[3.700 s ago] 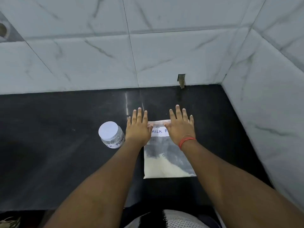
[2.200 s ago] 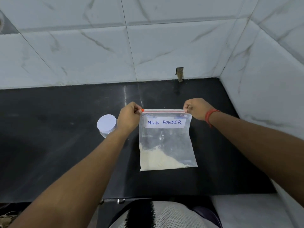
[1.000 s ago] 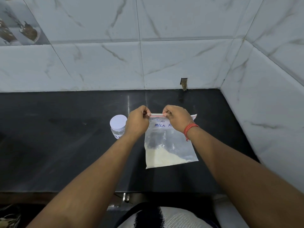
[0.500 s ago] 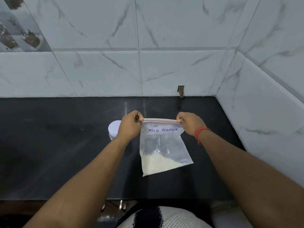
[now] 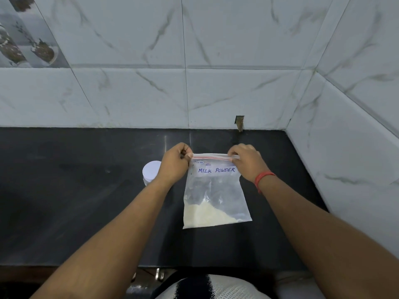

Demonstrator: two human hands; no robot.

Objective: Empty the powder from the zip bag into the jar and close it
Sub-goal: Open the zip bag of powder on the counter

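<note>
A clear zip bag labelled MILK POWDER hangs upright over the black counter, with pale powder settled in its lower left corner. My left hand pinches the bag's top left corner at the red zip strip. My right hand pinches the strip near the top right corner. A small clear jar with a white lid stands on the counter just left of my left hand, partly hidden behind my wrist. The lid is on the jar.
White marble-look tiled walls close the counter at the back and on the right. A small notch sits in the back wall at counter level. The counter's front edge runs just before my torso.
Over the earlier frames the bag was lifted from lying flat to hanging by its top. My right hand slid along the zip strip inward and back out; both hands still pinch the top.
</note>
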